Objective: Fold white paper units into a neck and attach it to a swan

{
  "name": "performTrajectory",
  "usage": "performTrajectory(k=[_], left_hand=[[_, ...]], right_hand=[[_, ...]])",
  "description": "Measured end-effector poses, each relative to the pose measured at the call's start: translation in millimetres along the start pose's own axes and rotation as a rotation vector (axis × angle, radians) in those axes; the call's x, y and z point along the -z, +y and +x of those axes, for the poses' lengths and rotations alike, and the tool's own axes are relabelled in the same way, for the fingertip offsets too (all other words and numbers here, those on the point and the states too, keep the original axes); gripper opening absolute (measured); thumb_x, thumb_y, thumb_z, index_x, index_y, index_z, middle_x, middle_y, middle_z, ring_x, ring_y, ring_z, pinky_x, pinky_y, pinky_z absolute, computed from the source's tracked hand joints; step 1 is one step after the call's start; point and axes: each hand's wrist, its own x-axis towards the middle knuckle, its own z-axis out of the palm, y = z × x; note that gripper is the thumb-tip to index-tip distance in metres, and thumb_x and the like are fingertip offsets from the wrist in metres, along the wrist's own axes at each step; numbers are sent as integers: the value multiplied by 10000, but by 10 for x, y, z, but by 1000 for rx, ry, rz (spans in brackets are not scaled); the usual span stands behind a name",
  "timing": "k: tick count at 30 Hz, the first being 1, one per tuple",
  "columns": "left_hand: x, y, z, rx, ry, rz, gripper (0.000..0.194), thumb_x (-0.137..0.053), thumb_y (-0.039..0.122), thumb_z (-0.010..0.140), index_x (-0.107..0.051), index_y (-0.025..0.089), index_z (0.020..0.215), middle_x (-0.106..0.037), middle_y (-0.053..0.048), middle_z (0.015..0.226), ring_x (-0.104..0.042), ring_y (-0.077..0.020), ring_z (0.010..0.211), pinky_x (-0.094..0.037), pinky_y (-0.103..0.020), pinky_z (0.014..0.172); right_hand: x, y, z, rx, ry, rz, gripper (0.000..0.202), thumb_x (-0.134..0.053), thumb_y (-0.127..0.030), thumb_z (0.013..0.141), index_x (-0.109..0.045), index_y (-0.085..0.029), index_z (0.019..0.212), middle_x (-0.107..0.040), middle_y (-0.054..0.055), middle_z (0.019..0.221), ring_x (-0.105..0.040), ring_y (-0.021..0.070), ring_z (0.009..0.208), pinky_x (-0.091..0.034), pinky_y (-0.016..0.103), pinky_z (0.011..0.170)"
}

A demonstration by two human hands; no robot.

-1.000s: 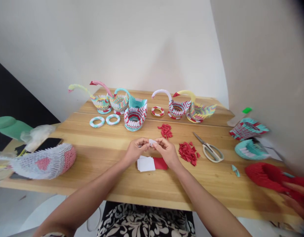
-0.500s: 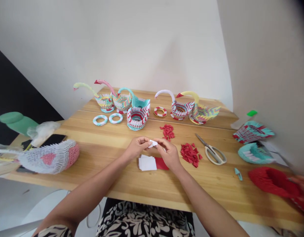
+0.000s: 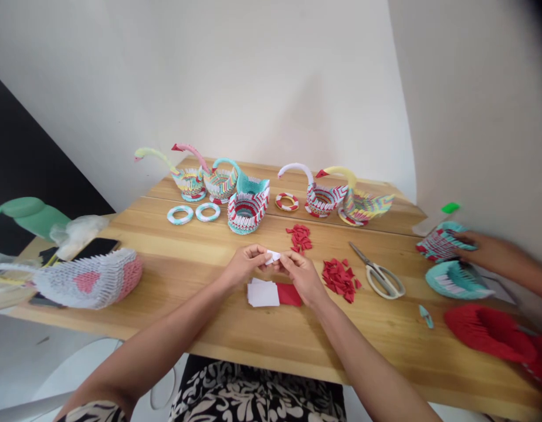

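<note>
Over the desk (image 3: 262, 337), a small white paper piece (image 3: 273, 256) sits pinched between left hand (image 3: 249, 259) and right hand (image 3: 301, 273), each grip closed on it by fingertips. Long axis runs roughly left to right; can't tell from here which end is its point, too small. White sheets (image 3: 264, 294) and red paper (image 3: 289, 295) lie just nearer.

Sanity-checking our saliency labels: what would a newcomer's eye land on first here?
Probably the paper swans, their curved necks arching over the back of the wooden table. Next, likely the bright red heap of folded pieces between the right hand and the scissors. Then, mid-view, the small white paper held in the fingertips of that hand and the left hand.
</note>
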Motion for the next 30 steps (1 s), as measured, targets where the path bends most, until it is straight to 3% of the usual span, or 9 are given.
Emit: performTrajectory(k=[7,17,24,30], left_hand=[[9,-56,17,4,12,-32,393,-771,485,608,-617,134,693,-605,5,631,-506,-87,557,-412,-218,589],[-7,-81,17,5,5,-13,403,-773,493,597,-604,135,676,-599,6,609,-491,-83,542,-394,-210,555],[-17,-38,-14,21,24,42,356,-749,455,627,-595,140,690,-615,-1,623,-527,-104,570,-411,-224,590],[6,-53,-2,15,46,94,324,-739,430,660,-611,136,705,-599,7,634,-511,-101,594,-398,-218,613]], right_hand=[[-18,-42,8,-47,9,140,338,-674,-524,752,-662,-188,779,-659,30,765,-593,146,675,-503,297,703],[-2,-24,2,-25,-21,45,249,-693,-428,767,-666,-181,759,-636,5,693,-569,129,661,-460,266,689],[-51,-89,-17,-64,23,80,295,-756,-450,671,-666,-174,727,-644,-9,650,-571,118,610,-468,259,661],[-31,-40,-4,-35,-8,136,304,-687,-470,751,-674,-167,737,-667,4,718,-580,102,621,-462,243,659]])
